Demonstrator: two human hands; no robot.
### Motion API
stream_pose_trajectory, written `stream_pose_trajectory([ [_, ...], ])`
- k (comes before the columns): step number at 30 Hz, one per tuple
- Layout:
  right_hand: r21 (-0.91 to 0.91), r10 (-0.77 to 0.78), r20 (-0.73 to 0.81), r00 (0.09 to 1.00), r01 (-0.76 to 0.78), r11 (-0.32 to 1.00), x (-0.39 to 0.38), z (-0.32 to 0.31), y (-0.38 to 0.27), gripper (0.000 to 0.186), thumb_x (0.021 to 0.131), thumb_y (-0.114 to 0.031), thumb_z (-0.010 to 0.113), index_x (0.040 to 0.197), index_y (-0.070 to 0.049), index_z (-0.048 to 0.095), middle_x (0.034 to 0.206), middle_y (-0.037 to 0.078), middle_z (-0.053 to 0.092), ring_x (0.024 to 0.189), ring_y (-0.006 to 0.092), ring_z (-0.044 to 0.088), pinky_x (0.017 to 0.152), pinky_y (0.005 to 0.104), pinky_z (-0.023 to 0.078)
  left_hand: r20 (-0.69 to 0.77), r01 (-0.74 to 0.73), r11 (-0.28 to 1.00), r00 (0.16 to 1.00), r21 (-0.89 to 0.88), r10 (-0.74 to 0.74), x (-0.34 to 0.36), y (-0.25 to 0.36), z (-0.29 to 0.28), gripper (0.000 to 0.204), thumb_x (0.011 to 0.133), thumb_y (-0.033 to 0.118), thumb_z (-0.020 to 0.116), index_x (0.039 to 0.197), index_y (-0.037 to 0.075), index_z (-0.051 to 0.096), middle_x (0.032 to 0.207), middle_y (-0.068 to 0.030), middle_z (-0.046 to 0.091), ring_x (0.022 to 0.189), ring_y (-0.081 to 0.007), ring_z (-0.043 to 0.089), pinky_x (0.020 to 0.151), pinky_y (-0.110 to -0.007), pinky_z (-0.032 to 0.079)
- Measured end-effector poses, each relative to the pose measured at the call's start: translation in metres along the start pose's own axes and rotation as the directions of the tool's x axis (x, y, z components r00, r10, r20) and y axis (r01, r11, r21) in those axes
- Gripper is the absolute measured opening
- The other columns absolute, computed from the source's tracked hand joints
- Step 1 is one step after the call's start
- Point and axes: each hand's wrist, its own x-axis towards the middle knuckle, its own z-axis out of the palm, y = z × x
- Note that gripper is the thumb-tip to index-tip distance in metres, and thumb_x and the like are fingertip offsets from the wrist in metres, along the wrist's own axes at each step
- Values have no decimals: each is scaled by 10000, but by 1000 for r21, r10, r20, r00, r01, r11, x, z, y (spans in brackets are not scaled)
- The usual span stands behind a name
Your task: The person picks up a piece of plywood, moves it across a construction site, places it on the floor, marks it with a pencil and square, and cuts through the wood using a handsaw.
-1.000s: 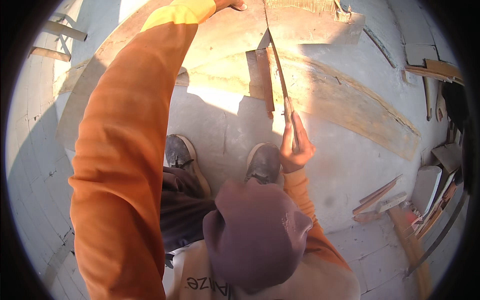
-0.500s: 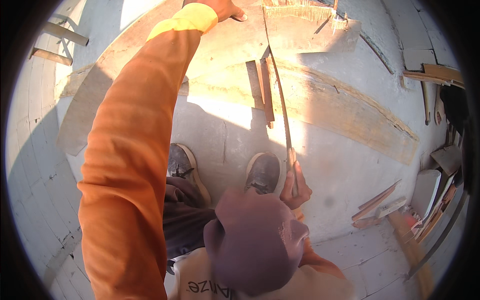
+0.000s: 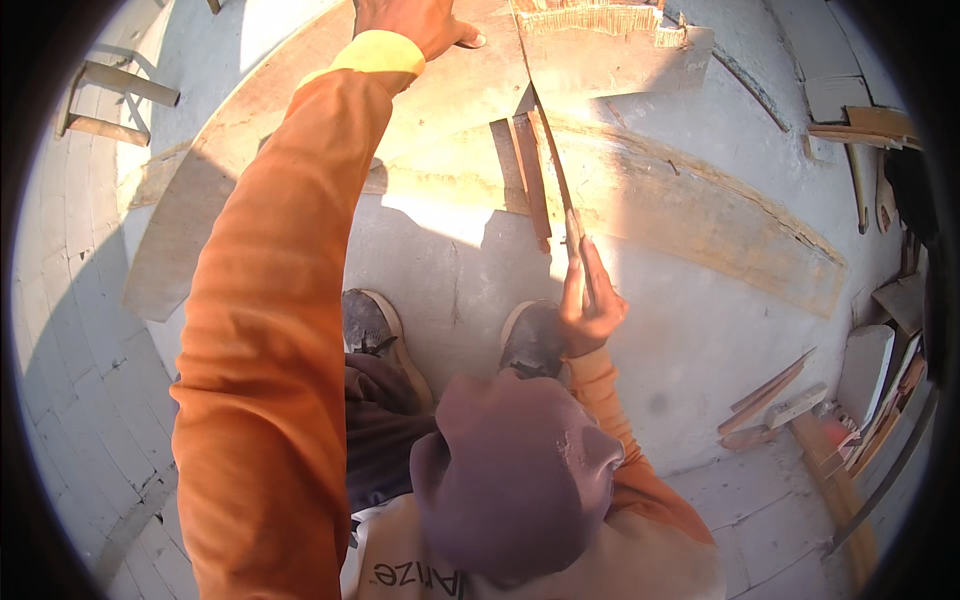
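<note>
Hands, two, bare. Left hand (image 3: pixel 420 25): opened out palm-down on the board, thumb spread to the right; finger ends run past the upper edge of the view, so their full spread cannot be told; nothing seen in its grasp. Right hand (image 3: pixel 593 310): closed around the handle of a saw, fingers pointing away from the body.

Board (image 3: pixel 450 90), large, wooden, curved along its near side: lies ahead of the person, long axis running left to right, the left end drooping nearer in the view. Left hand on it; right hand short of its near edge. A ragged, fibrous strip lies along its upper right part.

Plank (image 3: pixel 720 225), long, pale, rough-edged: on the floor (image 3: pixel 430 270), lower than the board and nearer the person, slanting down to the right. Whether the two touch cannot be told.

Saw (image 3: pixel 556 155), narrow blade seen almost edge-on: long axis pointing away from the person and slightly left, crosswise to the board. Handle end near the right shoe (image 3: pixel 533 335); far end reaches the board's near edge, in line with a dark line running on across the board. That line passes to the right of the left thumb, near it. Cut or mark: cannot tell.

Strip of wood (image 3: pixel 531 185), reddish-brown: just left of the blade, nearly parallel, over the plank.
</note>
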Motion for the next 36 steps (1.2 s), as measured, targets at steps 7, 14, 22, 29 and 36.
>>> stream_pose_trajectory([
  [7, 51, 0, 32, 1000, -2, 999, -34, -22, 14, 297, 942, 28, 653, 1228, 91, 699, 1155, 236, 746, 1077, 275, 742, 969, 359, 563, -11, -9, 1000, 1000, -12, 9, 6, -10, -1, 1017, 581, 327, 979, 1388, 19, 442, 1289, -209, 567, 1276, -410, 504, 1058, -584, 394],
  [14, 59, 90, 46, 995, -93, 994, 21, 6, 5, 301, 938, 11, 662, 1229, 73, 707, 1147, 229, 750, 1045, 279, 756, 909, 334, 589, -14, -47, 998, 999, -29, 47, 9, -5, 2, 1003, 580, 333, 979, 1370, 23, 445, 1279, -201, 570, 1256, -404, 512, 1026, -571, 402],
  [22, 47, 63, 27, 998, -64, 997, 10, 9, 15, 295, 943, -4, 672, 1229, 51, 717, 1152, 209, 755, 1014, 251, 765, 875, 312, 594, -58, -39, 999, 998, 16, 40, 4, -7, 7, 993, 587, 337, 975, 1365, 10, 452, 1290, -207, 563, 1270, -409, 507, 1028, -587, 408],
  [29, 53, 22, 37, 999, -24, 998, -27, -10, 32, 294, 942, -3, 669, 1227, 50, 720, 1156, 207, 756, 1008, 234, 759, 892, 319, 575, -12, -43, 999, 999, -17, 43, 4, -13, 9, 964, 582, 330, 974, 1338, 8, 470, 1289, -214, 564, 1280, -413, 499, 1055, -588, 390],
  [36, 129, 72, 54, 996, -78, 988, -10, -34, 34, 280, 920, 20, 679, 1191, 66, 727, 1120, 209, 763, 988, 250, 766, 877, 298, 574, -71, -77, 997, 995, -21, 76, -4, -10, 8, 869, 595, 359, 988, 1265, 68, 518, 1201, -137, 605, 1180, -343, 541, 984, -514, 362],
])
